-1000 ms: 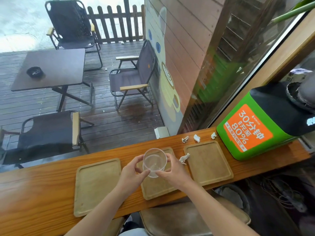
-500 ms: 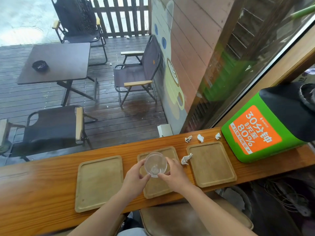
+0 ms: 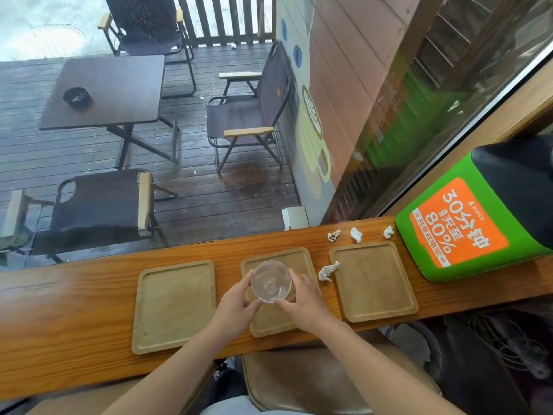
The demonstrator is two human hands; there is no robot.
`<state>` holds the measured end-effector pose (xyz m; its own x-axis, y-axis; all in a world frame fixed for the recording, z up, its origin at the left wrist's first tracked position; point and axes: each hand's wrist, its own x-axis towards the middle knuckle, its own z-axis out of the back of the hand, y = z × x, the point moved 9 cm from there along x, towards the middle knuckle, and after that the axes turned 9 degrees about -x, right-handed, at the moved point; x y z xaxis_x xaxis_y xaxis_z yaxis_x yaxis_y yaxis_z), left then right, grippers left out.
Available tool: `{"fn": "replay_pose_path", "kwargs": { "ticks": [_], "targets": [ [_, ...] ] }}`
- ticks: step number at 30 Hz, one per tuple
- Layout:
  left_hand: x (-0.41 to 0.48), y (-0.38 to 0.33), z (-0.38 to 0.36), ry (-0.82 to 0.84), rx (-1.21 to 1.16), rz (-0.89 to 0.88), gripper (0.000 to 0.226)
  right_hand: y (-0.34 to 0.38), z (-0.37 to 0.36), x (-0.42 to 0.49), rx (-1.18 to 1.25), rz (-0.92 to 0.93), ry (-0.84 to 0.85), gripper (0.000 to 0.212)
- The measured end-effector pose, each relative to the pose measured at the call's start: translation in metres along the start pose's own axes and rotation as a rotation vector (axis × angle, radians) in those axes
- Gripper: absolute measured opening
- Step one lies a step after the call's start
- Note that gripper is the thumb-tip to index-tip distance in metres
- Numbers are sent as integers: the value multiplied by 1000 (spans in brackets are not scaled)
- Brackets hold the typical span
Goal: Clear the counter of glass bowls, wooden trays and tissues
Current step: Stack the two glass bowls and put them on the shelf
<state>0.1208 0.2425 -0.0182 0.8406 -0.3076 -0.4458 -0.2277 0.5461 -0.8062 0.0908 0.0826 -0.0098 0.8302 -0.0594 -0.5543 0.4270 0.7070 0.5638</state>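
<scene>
At lower centre, a left hand [image 3: 236, 304] and right hand [image 3: 305, 298] curl their fingers around a clear round glass bowl [image 3: 271, 281] over the middle square wooden tray [image 3: 302, 259], apparently mid-removal, with trays and crumpled white tissues [image 3: 328, 270] awaiting collection next.

Through the window [image 3: 449, 94], daylight falls on a wet, dark plank deck [image 3: 209, 199] with a square dark outdoor table [image 3: 107, 91], three folding chairs [image 3: 248, 115] and a picket fence [image 3: 227, 19]. A pinkish clapboard wall [image 3: 344, 55] stands right.
</scene>
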Motion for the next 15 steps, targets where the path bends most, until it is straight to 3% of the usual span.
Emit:
{"fn": "replay_pose_path", "kwargs": {
  "ticks": [5, 11, 15],
  "targets": [
    [-1, 1, 0, -3, -33, -22, 73, -3, 0, 1, 118, 25, 50, 88],
    [9, 16, -1, -16, -62, 91, 89, -16, -14, 13, 151, 14, 245, 118],
    [20, 20, -6, -15, -135, 117, 88, -21, -24, 29, 188, 30, 251, 104]
  ]
}}
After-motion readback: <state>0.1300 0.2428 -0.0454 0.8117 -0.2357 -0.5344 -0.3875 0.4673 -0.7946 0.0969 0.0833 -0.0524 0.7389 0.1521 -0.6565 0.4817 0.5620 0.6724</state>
